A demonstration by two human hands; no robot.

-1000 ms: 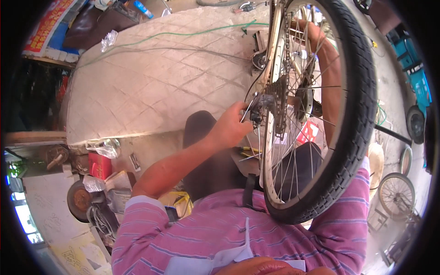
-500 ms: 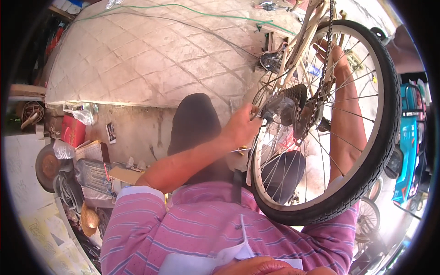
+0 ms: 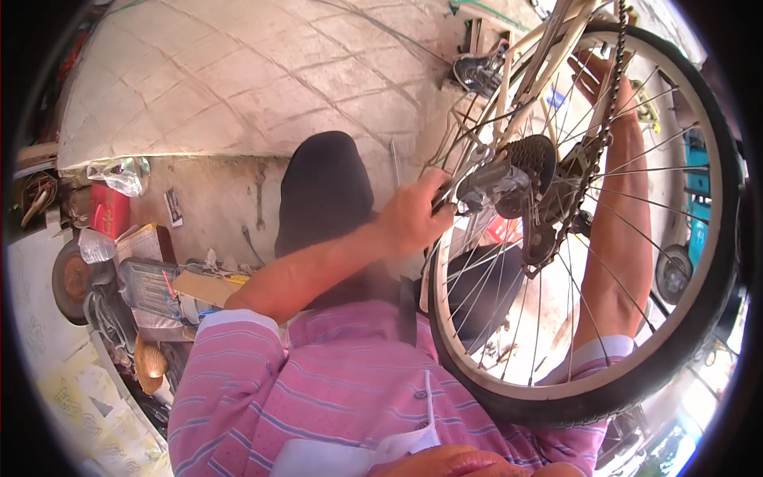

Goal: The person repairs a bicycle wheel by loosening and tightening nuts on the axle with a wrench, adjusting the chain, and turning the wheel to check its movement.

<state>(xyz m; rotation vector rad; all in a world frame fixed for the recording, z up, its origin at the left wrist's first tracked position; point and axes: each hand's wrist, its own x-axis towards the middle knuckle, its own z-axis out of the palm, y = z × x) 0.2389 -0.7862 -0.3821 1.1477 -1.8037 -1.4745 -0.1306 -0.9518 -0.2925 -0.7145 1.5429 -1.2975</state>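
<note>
A bicycle's rear wheel (image 3: 584,397), with a black tyre and pale rim, stands close on my right. At its hub are the sprockets (image 3: 534,159), the chain (image 3: 610,119) and the rear derailleur (image 3: 509,187). My left hand (image 3: 413,211) is closed beside the derailleur, thumb and fingers pinched around something dark and thin next to it; what exactly is hidden. My right arm passes behind the spokes. Beyond the chain, my right hand (image 3: 600,79) has its fingers spread near the far rim, partly covered by spokes and chain.
The pale bicycle frame (image 3: 548,60) rises at the top right, near a pedal (image 3: 477,73). A pale slab (image 3: 238,87) with crossed grooves spans the far left. A red box (image 3: 110,211), a plastic bag (image 3: 123,176), cardboard (image 3: 208,288) and a small wheel (image 3: 73,280) crowd the left.
The bicycle wheel and derailleur now appear larger and farther right, while the floor things have shifted left in view. My left hand stays closed beside the derailleur; my right hand remains behind the wheel.
</note>
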